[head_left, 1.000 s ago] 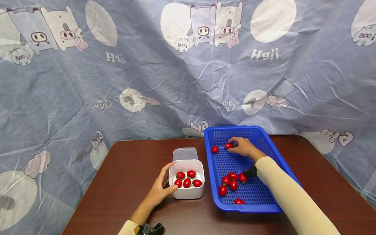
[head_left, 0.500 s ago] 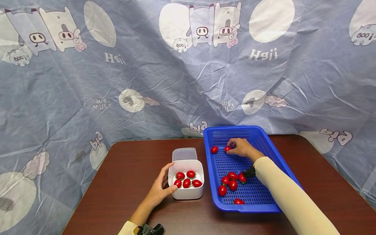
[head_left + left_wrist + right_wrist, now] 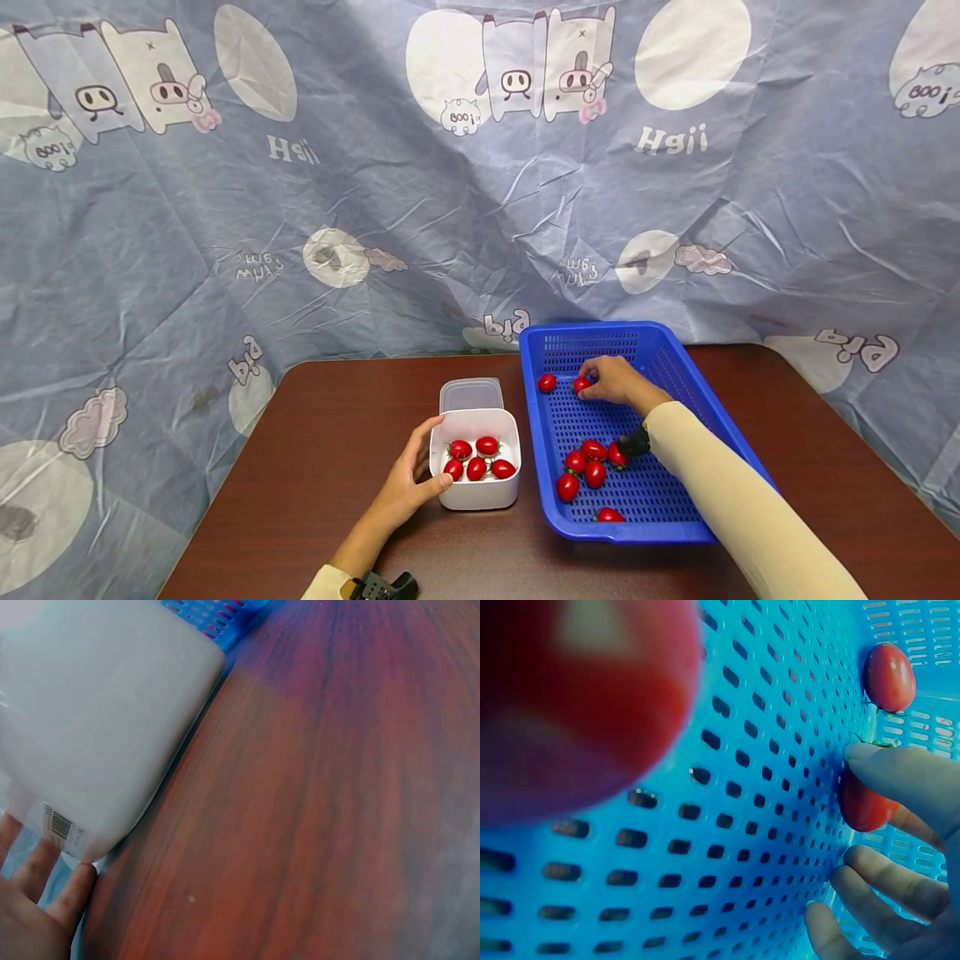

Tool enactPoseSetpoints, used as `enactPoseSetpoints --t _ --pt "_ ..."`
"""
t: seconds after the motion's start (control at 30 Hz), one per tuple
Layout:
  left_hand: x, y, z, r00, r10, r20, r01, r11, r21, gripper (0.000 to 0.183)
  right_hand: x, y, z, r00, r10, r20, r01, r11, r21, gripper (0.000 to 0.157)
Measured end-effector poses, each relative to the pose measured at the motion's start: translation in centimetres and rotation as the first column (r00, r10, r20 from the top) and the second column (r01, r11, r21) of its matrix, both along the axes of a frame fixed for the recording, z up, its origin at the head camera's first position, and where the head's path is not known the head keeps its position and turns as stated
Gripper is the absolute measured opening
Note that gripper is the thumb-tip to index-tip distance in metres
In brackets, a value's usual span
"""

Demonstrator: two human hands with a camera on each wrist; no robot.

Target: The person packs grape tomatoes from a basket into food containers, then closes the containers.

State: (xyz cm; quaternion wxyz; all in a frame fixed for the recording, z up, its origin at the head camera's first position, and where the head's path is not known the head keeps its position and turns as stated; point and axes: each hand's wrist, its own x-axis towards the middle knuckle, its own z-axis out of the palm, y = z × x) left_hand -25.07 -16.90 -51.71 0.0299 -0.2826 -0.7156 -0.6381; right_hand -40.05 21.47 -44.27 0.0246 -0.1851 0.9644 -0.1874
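The right grip (image 3: 615,379) pinches a tomato (image 3: 581,387) at the basket's (image 3: 534,433) far end, another tomato (image 3: 547,383) just beside. The basket's wall stands between them and the box (image 3: 480,497), held round its side by the left grip (image 3: 408,479). A lid (image 3: 471,394) lies behind the box. The box's label (image 3: 64,826) bears a barcode; the curtain (image 3: 450,208) reads "BOO".
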Motion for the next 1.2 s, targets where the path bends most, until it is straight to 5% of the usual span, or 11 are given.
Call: enactPoseSetpoints --t 0.77,1.2 --pt "-0.1 0.1 0.3 1.000 0.004 0.016 -0.004 1.000 -0.005 0.079 -0.2 0.3 0.4 1.000 0.016 -0.002 -0.016 1.000 0.000 0.023" --pt "0.0 0.0 0.1 1.000 0.008 0.015 -0.008 1.000 -0.004 0.078 -0.2 0.7 0.9 0.999 0.050 0.022 -0.048 0.994 -0.099 0.025"
